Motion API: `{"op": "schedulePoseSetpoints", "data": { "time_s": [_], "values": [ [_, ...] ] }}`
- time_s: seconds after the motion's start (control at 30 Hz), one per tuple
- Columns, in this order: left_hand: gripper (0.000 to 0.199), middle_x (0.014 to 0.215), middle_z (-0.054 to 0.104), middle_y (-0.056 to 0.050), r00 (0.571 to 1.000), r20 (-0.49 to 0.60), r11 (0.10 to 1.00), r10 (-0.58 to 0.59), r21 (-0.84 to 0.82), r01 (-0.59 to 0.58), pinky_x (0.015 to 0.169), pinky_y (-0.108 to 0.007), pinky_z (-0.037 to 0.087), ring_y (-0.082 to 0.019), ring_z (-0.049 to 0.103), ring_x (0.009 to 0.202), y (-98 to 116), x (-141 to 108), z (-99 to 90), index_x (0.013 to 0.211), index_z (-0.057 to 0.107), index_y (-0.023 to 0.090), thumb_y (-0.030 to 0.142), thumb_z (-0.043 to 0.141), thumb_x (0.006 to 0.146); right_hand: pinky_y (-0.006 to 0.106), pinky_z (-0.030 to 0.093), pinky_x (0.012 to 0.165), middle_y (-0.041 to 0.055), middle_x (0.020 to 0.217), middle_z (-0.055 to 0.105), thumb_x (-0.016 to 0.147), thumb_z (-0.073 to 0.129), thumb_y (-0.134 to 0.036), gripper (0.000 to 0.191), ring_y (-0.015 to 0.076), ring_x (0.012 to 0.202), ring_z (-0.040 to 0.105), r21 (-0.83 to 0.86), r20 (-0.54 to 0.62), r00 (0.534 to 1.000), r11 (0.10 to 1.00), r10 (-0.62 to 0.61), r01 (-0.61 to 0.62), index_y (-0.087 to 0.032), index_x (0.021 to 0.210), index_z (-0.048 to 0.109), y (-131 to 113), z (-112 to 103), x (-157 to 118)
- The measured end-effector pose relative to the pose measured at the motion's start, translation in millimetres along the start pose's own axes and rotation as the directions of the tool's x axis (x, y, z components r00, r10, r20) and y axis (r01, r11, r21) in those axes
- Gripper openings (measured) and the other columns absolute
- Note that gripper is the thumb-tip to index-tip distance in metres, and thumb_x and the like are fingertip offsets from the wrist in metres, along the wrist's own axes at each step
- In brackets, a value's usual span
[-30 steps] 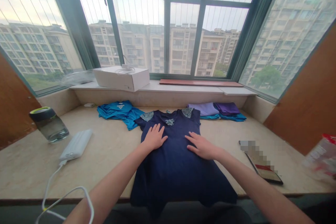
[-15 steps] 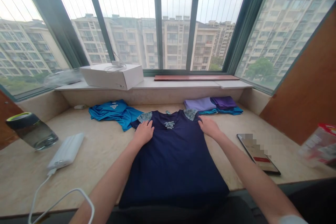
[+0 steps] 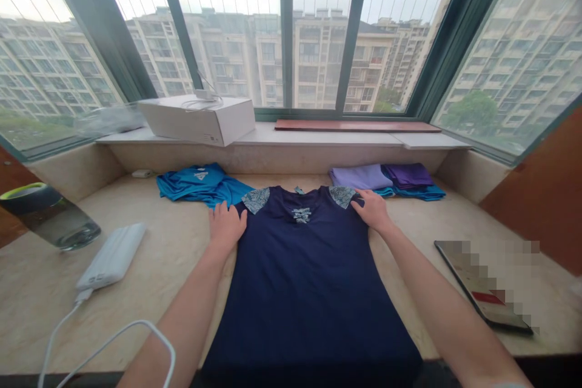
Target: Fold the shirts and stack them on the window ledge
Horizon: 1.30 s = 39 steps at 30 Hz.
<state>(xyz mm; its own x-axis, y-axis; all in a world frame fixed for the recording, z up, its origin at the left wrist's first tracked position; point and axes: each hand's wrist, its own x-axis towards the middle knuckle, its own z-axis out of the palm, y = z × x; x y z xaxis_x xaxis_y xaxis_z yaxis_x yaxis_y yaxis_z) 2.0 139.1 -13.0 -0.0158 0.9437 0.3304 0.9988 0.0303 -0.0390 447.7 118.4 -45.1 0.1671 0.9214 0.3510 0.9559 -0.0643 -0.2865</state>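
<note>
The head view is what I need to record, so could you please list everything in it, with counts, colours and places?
Top: 1, navy, spread at centre
Loose clothing: 1 heap, blue, back left
Folded clothes: count unclear, lilac, purple and blue, back right
Bottle: 1, clear, dark lid, far left
Power bank: 1, white, left
Cable: 1, white, front left
Small object: 1, white, back left
Phone-like device: 1, dark-edged, right
Box: 1, white, sill, left
Plastic wrap: clear, left of box
Board: 1, reddish-brown, sill
Counter: 1, beige, beneath
Windows: green-grey frames, behind
Side panels: 2, brown, both sides
Hands: 2, left and right, at top's sleeves
</note>
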Motion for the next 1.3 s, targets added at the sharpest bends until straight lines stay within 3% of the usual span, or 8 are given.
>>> {"op": "schedulePoseSetpoints", "data": {
  "time_s": [0.17,0.4,0.53,0.67,0.77,1.0,1.2,1.3],
  "values": [
    [0.046,0.145,0.053,-0.026,0.996,0.086,0.998,0.004,-0.055,0.001,0.117,-0.06,0.028,-0.04,0.043,0.139,7.3,-0.2,-5.1,0.117,0.072,0.007,0.038,0.044,0.097,0.058,0.021,0.119,0.0128,0.145,0.057,0.099,0.046,-0.037,0.049,0.0324,0.141,0.042,-0.036,0.053,0.999,0.999,0.001,0.001,-0.021,0.145,0.052,-2.8,10.0,-5.9],
    [0.04,0.142,0.056,-0.023,0.995,0.076,0.995,0.058,-0.091,-0.05,0.118,-0.06,0.026,-0.039,0.044,0.138,12.0,-3.6,-6.2,0.116,0.073,0.01,0.028,0.044,0.095,0.062,0.02,0.118,0.0103,0.15,0.053,0.103,0.034,-0.04,0.051,0.0326,0.145,0.037,-0.028,0.116,0.992,0.999,0.045,-0.042,-0.024,0.15,0.046,-11.5,17.4,-4.7],
    [0.042,0.135,0.06,-0.025,0.999,0.03,0.995,0.025,-0.097,-0.022,0.118,-0.057,0.027,-0.04,0.046,0.135,9.4,-4.6,-4.2,0.116,0.071,0.005,0.03,0.046,0.094,0.064,0.022,0.117,0.0122,0.151,0.052,0.105,0.025,-0.043,0.054,0.033,0.144,0.04,-0.014,0.123,0.989,0.997,0.077,-0.076,-0.022,0.151,0.045,-14.1,18.1,-4.2],
    [0.05,0.126,0.063,-0.029,0.998,-0.018,0.993,-0.058,-0.107,0.056,0.117,-0.059,0.027,-0.044,0.047,0.133,3.7,-4.4,-0.1,0.106,0.074,0.001,0.041,0.047,0.093,0.069,0.02,0.115,0.0147,0.15,0.052,0.1,0.04,-0.042,0.058,0.0386,0.145,0.036,-0.01,0.126,0.99,0.998,0.065,-0.065,-0.02,0.154,0.039,-17.5,18.3,-7.3],
    [0.049,0.125,0.064,-0.028,0.998,-0.019,0.995,-0.061,-0.081,0.06,0.114,-0.061,0.03,-0.045,0.048,0.131,1.5,-4.3,3.6,0.101,0.076,0.004,0.043,0.047,0.093,0.07,0.019,0.115,0.0143,0.149,0.053,0.098,0.044,-0.035,0.058,0.0372,0.144,0.038,-0.002,0.123,0.992,0.999,0.036,-0.036,-0.023,0.155,0.037,-22.0,17.2,-9.9],
    [0.039,0.134,0.062,-0.023,0.999,-0.031,0.997,-0.01,-0.079,0.007,0.117,-0.058,0.029,-0.041,0.048,0.134,2.4,-4.3,6.1,0.104,0.076,0.009,0.034,0.049,0.092,0.065,0.02,0.117,0.0115,0.134,0.065,0.096,0.044,-0.021,0.048,0.0298,0.13,0.053,0.074,0.045,0.984,0.983,-0.174,0.171,-0.026,0.142,0.055,-36.1,5.0,-13.3],
    [0.038,0.137,0.061,-0.021,0.996,-0.038,0.985,0.084,-0.148,-0.089,0.12,-0.056,0.026,-0.039,0.047,0.137,5.2,-3.8,7.3,0.116,0.073,0.009,0.022,0.046,0.093,0.05,0.026,0.121,0.0079,0.139,0.062,0.098,0.046,-0.03,0.046,0.0251,0.135,0.051,0.229,0.037,0.871,0.852,-0.491,0.471,-0.026,0.143,0.055,-56.0,-10.1,-27.8],
    [0.042,0.135,0.063,-0.021,0.994,-0.037,0.979,0.107,-0.171,-0.112,0.12,-0.055,0.026,-0.037,0.048,0.137,9.2,-4.9,8.4,0.126,0.068,0.009,0.018,0.044,0.093,0.045,0.033,0.119,0.0083,0.147,0.053,0.097,0.046,-0.033,0.048,0.0247,0.139,0.047,0.305,0.006,0.893,0.852,-0.449,0.426,-0.027,0.144,0.054,-55.9,-10.9,-36.4]
  ]
}}
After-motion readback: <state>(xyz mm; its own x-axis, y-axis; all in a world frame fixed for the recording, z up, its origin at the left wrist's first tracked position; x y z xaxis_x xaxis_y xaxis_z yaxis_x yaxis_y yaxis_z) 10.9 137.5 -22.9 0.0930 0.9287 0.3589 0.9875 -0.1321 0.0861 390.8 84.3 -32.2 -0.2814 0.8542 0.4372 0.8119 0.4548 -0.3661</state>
